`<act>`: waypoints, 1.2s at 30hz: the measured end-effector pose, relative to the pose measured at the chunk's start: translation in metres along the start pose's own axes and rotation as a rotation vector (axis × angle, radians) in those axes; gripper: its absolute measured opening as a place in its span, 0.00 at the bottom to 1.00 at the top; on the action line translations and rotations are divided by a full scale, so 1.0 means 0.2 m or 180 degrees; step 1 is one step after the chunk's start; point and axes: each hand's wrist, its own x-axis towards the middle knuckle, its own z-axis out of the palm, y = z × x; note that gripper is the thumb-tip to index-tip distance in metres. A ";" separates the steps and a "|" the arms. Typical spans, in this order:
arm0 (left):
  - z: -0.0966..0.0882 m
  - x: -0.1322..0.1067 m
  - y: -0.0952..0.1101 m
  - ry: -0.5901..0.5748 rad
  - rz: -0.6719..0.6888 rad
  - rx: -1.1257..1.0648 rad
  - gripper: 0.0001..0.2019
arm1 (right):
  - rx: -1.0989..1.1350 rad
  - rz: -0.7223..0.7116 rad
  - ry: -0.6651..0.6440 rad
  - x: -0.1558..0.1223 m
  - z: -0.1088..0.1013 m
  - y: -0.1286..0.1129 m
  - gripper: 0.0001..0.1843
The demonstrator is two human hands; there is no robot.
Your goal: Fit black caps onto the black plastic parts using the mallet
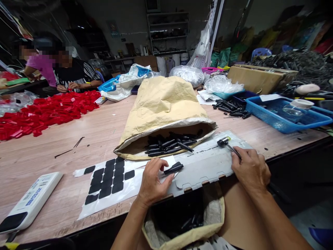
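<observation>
My left hand point(154, 180) is at the near edge of a grey board point(205, 170), thumb and fingers apart. Just beyond its fingertips lies a black plastic tube-shaped piece point(173, 168); whether they touch is hard to tell. My right hand point(251, 170) grips the handle of a small hammer point(224, 141), its dark head resting over the board's far right part. Behind the board, a tan paper sack point(166, 100) lies on its side, its mouth facing me and showing several black tubes point(169, 144). A sheet of black square stickers point(108, 178) lies left of my left hand.
Below the table edge, an open sack point(218, 215) holds dark pieces. A white power strip point(31, 201) lies at left, near a red heap of plastic parts point(49, 111). At right stand a blue tray point(281, 121) and a cardboard box point(255, 78). Two people sit at far left.
</observation>
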 end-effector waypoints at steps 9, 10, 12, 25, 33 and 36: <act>0.00 0.03 -0.05 -0.0626 -0.0263 -0.0188 0.08 | 0.1205 0.0139 -0.0117 -0.04 -0.12 -0.05 0.16; 0.00 0.04 -0.05 -0.0634 -0.0281 -0.0212 0.08 | 0.1511 0.0149 -0.0133 -0.05 -0.17 -0.10 0.16; 0.00 0.04 -0.05 -0.0643 -0.0305 -0.0223 0.07 | 0.2188 0.0039 -0.0366 -0.10 -0.27 -0.20 0.16; 0.01 0.04 -0.05 -0.0636 -0.0360 -0.0248 0.08 | 0.3270 -0.0801 -0.1485 -0.24 -0.46 -0.60 0.27; 0.01 0.04 -0.06 -0.0629 -0.0356 -0.0219 0.07 | 0.2900 -0.0971 -0.1617 -0.28 -0.44 -0.60 0.26; 0.01 0.04 -0.07 -0.0642 -0.0392 -0.0235 0.09 | 0.3012 -0.0859 -0.1506 -0.26 -0.45 -0.59 0.26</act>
